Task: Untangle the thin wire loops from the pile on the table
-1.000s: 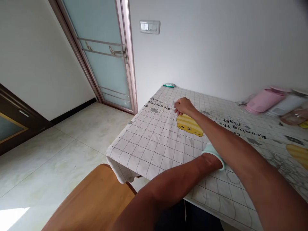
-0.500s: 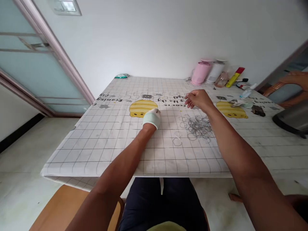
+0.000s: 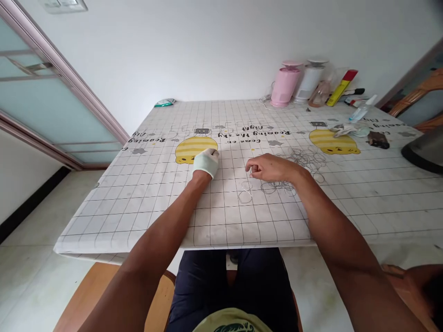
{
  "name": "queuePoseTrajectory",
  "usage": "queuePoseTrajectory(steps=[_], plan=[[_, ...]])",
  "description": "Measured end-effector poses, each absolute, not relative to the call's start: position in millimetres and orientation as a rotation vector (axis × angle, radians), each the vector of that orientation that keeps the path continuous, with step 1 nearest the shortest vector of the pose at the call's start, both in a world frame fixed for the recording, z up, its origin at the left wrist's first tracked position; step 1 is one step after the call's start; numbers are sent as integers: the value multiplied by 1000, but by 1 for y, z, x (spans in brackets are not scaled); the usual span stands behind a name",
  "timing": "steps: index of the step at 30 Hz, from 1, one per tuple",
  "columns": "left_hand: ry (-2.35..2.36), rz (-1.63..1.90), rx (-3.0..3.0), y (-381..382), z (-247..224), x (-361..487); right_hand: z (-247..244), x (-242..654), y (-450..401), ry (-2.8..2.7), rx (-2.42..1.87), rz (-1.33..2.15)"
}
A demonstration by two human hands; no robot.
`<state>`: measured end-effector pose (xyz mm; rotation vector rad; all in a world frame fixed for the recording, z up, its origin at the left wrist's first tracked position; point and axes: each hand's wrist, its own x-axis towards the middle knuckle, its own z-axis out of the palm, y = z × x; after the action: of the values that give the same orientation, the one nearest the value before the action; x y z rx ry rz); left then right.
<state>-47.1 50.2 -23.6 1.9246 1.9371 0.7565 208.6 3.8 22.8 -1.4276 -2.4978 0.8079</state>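
My left hand (image 3: 206,162) wears a pale knitted glove and is closed in a fist over the tablecloth. What it grips, if anything, is hidden. My right hand (image 3: 268,168), bare, is above the near-left part of a tangled pile of thin grey wire rings (image 3: 308,159). Its fingers are curled in toward the thumb, and nothing between them can be made out. Left of the pile, a separate loose ring (image 3: 245,196) lies between the two hands. Part of the pile is covered by my right hand and wrist.
A checked tablecloth (image 3: 138,203) covers the table. Along the wall stand a pink cylinder device (image 3: 285,86), a white one (image 3: 306,85) and a yellow-red box (image 3: 342,88). On the right are a crumpled glove (image 3: 349,130), a clear bottle (image 3: 362,109) and a dark block (image 3: 378,139).
My right hand has come left and nearer to me, from beyond the ring pile to over its edge, its fingers curling more. My left hand stays closed in place; the view has shifted slightly.
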Motion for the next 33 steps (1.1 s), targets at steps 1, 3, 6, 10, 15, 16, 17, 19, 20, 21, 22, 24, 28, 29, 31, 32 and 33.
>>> queuePoseTrajectory(steps=[1,3,6,10,15,16,17,19,20,21,22,24,28,29,31,32,33], plan=[[1934,754,1932,50,-24,-47,21,204,2,-2545,-1410,778],[1932,751,1938,51,-25,-46,15,197,0,-2627,-1347,737],[1944,756,1935,52,-27,-44,7,190,0,-2722,-1203,731],[1931,763,1949,54,-30,-44,7,184,-3,-2779,-1063,688],[1877,825,1918,55,-30,-44,13,184,-8,-2742,-1129,698],[1867,846,1896,55,-28,-44,14,185,-8,-2700,-1172,707],[1857,870,1864,55,-27,-45,15,186,-7,-2642,-1215,703],[1802,938,1747,54,-24,-45,16,188,-5,-2496,-1282,634],[1743,984,1657,53,-22,-45,16,189,-3,-2418,-1305,556],[1662,1033,1551,52,-20,-44,16,189,-2,-2342,-1325,453],[1561,1083,1433,50,-18,-43,16,189,0,-2273,-1344,340],[1353,1137,1236,44,-15,-39,14,189,2,-2171,-1369,129],[1123,1092,1170,29,-6,-27,7,187,5,-2074,-1334,-105],[1110,1084,1198,25,-3,-24,6,186,6,-2061,-1319,-123],[1119,1077,1252,20,1,-20,3,184,6,-2046,-1285,-120],[1127,1078,1270,18,2,-19,2,183,6,-2044,-1265,-102],[1133,1084,1281,17,2,-19,1,182,6,-2044,-1239,-77]])
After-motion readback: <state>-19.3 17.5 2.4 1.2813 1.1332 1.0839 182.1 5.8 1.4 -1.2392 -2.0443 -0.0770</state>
